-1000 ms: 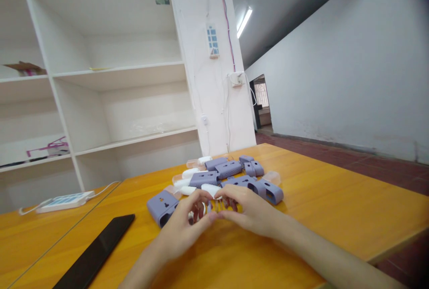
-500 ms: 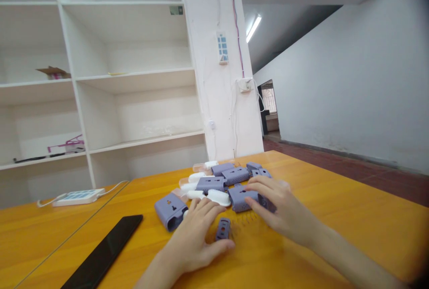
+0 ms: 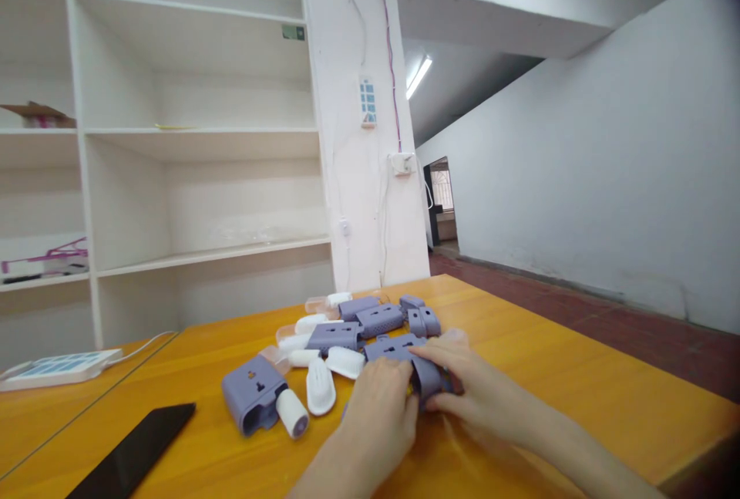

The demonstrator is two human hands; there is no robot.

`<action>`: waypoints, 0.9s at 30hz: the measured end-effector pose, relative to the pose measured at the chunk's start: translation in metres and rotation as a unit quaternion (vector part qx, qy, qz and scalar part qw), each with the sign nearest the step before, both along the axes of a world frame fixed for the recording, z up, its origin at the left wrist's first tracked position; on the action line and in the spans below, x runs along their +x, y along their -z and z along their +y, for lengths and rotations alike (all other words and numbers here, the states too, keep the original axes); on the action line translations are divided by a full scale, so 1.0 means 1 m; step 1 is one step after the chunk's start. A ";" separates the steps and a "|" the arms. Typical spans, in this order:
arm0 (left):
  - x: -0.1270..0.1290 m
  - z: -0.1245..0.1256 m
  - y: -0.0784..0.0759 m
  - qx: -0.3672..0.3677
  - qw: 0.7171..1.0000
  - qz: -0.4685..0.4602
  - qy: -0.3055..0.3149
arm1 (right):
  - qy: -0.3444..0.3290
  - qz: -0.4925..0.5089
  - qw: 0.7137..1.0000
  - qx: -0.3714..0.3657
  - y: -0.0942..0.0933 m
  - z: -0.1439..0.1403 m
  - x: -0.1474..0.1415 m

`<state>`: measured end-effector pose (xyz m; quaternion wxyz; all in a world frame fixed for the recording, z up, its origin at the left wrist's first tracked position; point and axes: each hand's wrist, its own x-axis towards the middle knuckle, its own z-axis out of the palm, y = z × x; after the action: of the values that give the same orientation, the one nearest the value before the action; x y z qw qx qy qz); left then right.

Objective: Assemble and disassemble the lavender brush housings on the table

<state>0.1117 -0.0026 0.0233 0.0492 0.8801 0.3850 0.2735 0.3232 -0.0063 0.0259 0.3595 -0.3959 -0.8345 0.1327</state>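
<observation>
Beyond the far edge of the wooden table [image 3: 543, 360] I see a white shelving unit [image 3: 200, 206] to the left, then a white pillar [image 3: 350, 167] carrying cables [image 3: 388, 44] and a socket box [image 3: 401, 164]. Off the table's right edge, a reddish tiled floor [image 3: 549, 302] meets a pale wall [image 3: 578, 175]; a tube light [image 3: 418, 77] glows overhead, and a barred window [image 3: 442, 189] shows through a doorway [image 3: 445, 230].

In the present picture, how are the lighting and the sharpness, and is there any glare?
Head view: the tube light glares near-white; head view: the left hand and right hand look slightly soft; head view: the table carries a faint sheen; head view: the top right corner is dark.
</observation>
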 end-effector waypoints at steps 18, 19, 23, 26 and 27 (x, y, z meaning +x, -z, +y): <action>-0.005 -0.007 0.005 -0.003 0.999 -0.037 0.038 | -0.028 0.074 0.997 -0.001 0.016 -0.019 -0.010; -0.005 -0.008 0.005 0.001 0.999 -0.036 0.037 | -0.034 0.082 0.996 -0.003 0.015 -0.021 -0.011; -0.007 -0.009 0.004 0.017 0.999 -0.028 0.037 | -0.036 0.099 0.994 -0.018 0.012 -0.024 -0.015; -0.008 -0.008 0.004 0.030 0.998 -0.015 0.044 | -0.017 0.099 0.994 -0.035 0.013 -0.024 -0.016; -0.009 -0.008 0.004 0.034 0.998 -0.010 0.046 | -0.011 0.101 0.994 -0.040 0.014 -0.023 -0.016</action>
<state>0.1029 -0.0109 0.0195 0.0360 0.8954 0.3337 0.2924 0.3074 -0.0298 0.0119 0.4245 -0.3851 -0.7923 0.2090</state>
